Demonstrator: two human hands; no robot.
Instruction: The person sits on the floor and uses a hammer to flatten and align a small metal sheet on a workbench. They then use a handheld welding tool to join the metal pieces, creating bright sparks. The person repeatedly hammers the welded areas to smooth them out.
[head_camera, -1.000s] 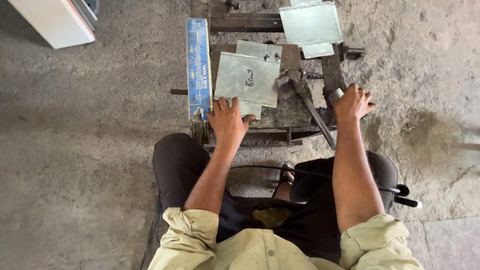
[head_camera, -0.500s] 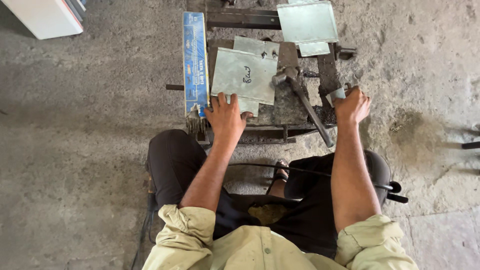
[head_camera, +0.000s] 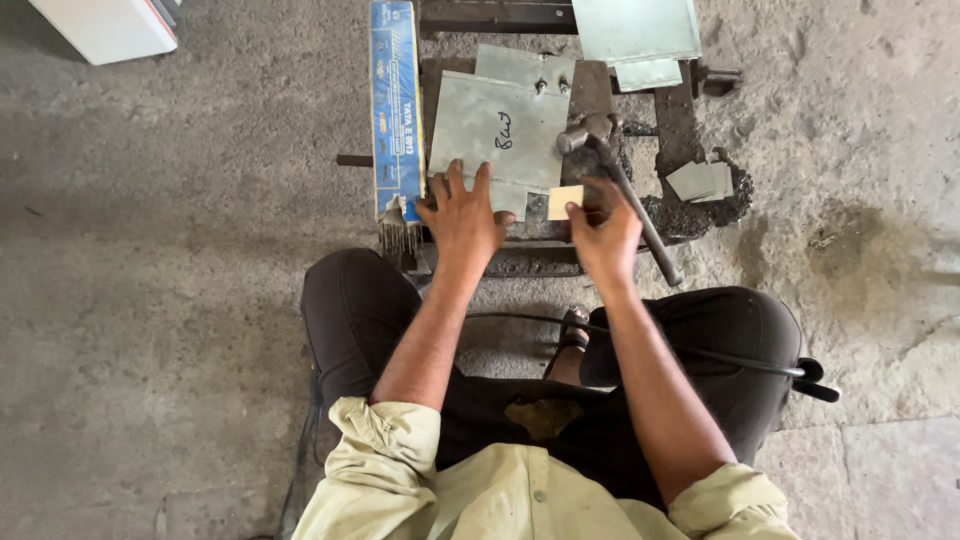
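1. Our left hand (head_camera: 462, 215) lies flat, fingers spread, pressing the lower edge of the grey sheet-metal plate (head_camera: 498, 125) that rests on the dark steel work frame (head_camera: 530, 262).
2. Our right hand (head_camera: 603, 232) pinches a small pale square piece (head_camera: 564, 202) between thumb and fingertips, just beside the plate's lower right corner.
3. The steel-headed hammer (head_camera: 600, 150) lies untouched beside that hand, its handle slanting past our right wrist.
4. We judge the work early: the piece is being placed, not yet fixed.
5. A long blue box of rods (head_camera: 396, 105) sits left of the plate.
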